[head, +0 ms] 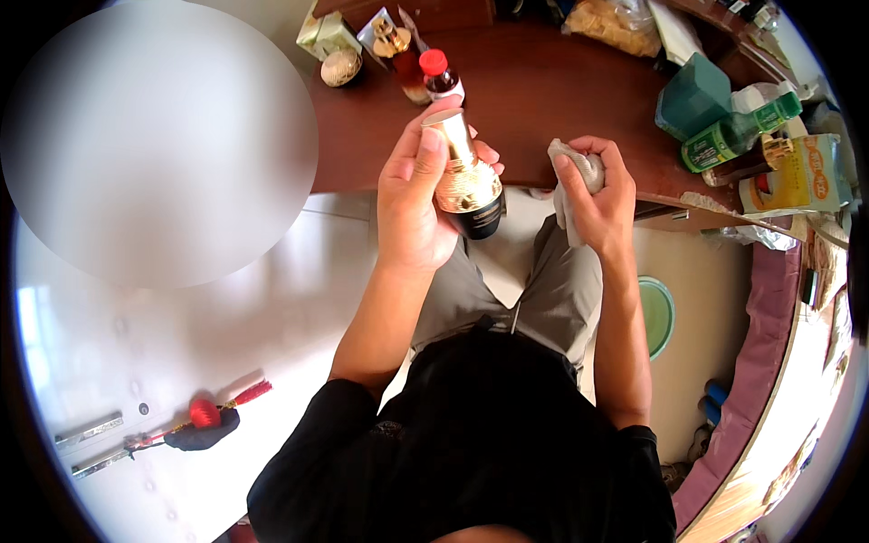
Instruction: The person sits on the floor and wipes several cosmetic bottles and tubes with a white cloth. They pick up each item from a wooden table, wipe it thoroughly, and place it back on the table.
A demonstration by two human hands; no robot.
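My left hand (417, 197) is closed around a gold and black bottle (468, 183), held tilted over the near edge of the desk, its narrow gold end pointing away from me and its rounded black end nearer my lap. To the right, my right hand (601, 197) grips a crumpled light grey cloth (577, 180), part of which hangs down below the fingers. The cloth and the bottle are apart. Just beyond my left fingertips, a dark bottle with a red cap (434, 63) stands on the brown wooden desk (543, 88).
At the desk's back left are a gold-topped bottle (397, 51), a round patterned object (341, 67) and a box (326, 34). On the right lie a green bottle (719, 144), a teal container (694, 96) and a yellow packet (787, 180). A green basin (655, 317) sits on the floor.
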